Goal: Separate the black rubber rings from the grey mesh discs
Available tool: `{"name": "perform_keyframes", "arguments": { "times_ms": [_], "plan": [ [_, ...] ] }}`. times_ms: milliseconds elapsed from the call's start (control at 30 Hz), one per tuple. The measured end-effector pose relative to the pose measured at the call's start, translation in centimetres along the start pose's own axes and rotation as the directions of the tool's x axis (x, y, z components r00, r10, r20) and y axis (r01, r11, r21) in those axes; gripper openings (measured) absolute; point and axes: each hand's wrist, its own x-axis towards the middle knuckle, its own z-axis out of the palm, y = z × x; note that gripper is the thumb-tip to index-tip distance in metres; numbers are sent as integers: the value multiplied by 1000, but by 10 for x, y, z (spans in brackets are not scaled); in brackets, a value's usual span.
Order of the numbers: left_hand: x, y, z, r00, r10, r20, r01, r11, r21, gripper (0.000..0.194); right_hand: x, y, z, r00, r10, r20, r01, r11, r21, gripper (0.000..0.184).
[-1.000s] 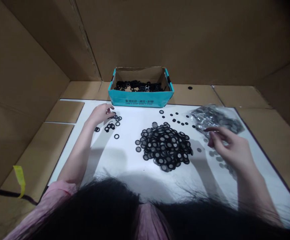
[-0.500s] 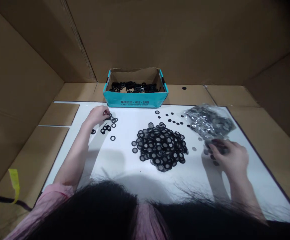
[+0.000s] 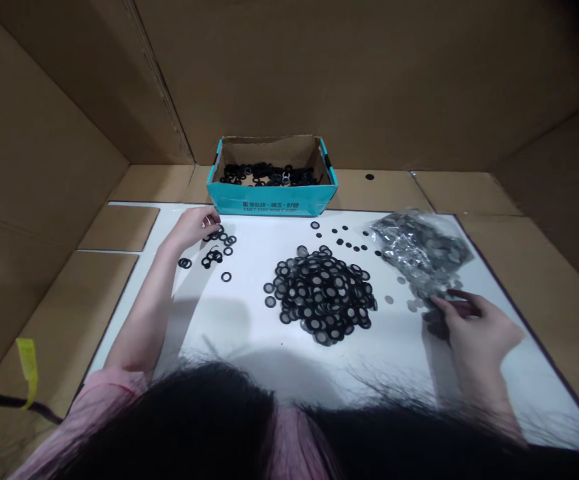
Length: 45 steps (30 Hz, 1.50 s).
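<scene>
My left hand (image 3: 194, 227) rests at the left of the white board, fingers loosely bent and apart over a small cluster of black rings (image 3: 228, 251). More rings lie just below it. At the right, my right hand (image 3: 474, 327) is low over the board with thumb and fingers apart. Its fingertips are beside loose grey discs (image 3: 412, 305) at the mouth of a clear plastic bag (image 3: 414, 243) full of such discs. In the middle lies a large heap of black-rimmed discs with grey centres (image 3: 324, 293).
A turquoise box (image 3: 272, 199) with black rings inside stands at the back edge of the white board (image 3: 219, 333). Several small black discs (image 3: 349, 245) are scattered between heap and bag. Cardboard walls (image 3: 359, 80) surround the board. A yellow tag (image 3: 28, 363) hangs on a dark cable at left.
My right hand has moved right and opened, and grey discs now lie by the bag's mouth. My left hand has shifted slightly up and left, its fingers loosening.
</scene>
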Motion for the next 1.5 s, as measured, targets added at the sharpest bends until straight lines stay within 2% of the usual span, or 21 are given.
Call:
{"name": "perform_keyframes", "arguments": {
  "times_ms": [133,233,300,400,500,567,633,700,767,933,1133,1233,1333,1400,1500],
  "plan": [
    [-1,4,-2,998,25,-50,-28,997,-72,29,0,-14,-7,965,192,-178,-189,981,36,10],
    [-4,21,-6,996,67,-60,-75,986,-150,24,4,-38,-9,921,246,-303,-226,969,99,8],
    [-7,40,-9,993,107,-55,-117,967,-225,24,8,-66,-9,912,238,-335,-188,967,174,11],
    [-14,76,-15,981,194,20,-173,914,-366,22,14,-121,-3,965,134,-226,-38,922,386,9],
    [-20,111,-23,956,279,87,-208,858,-470,19,21,-178,8,999,7,-46,18,859,512,9],
    [-25,128,-26,944,315,99,-217,817,-535,16,25,-209,16,997,-66,27,38,808,588,9],
    [-29,139,-28,934,345,96,-207,739,-642,13,29,-232,25,984,-144,106,19,674,739,10],
    [-33,145,-28,930,354,97,-178,665,-725,13,31,-247,31,976,-176,126,2,589,808,13],
    [-36,148,-27,930,351,108,-142,616,-775,14,33,-255,36,978,-176,109,9,563,826,17],
    [-39,150,-25,934,335,122,-79,530,-844,17,36,-260,41,983,-182,27,84,573,815,21],
    [-36,149,-25,929,345,136,-34,443,-896,24,39,-267,40,974,-227,16,127,600,790,20],
    [-36,149,-26,932,338,131,-26,422,-906,28,42,-269,38,931,-363,48,225,672,705,8],
    [-35,148,-25,927,347,141,-21,424,-905,28,44,-269,37,859,-509,52,377,698,609,20],
    [-34,147,-24,915,367,169,-3,425,-905,27,44,-269,38,839,-542,53,419,704,574,27],
    [-33,147,-22,902,382,200,31,407,-913,27,45,-267,40,828,-553,95,403,704,585,29]
  ]
}}
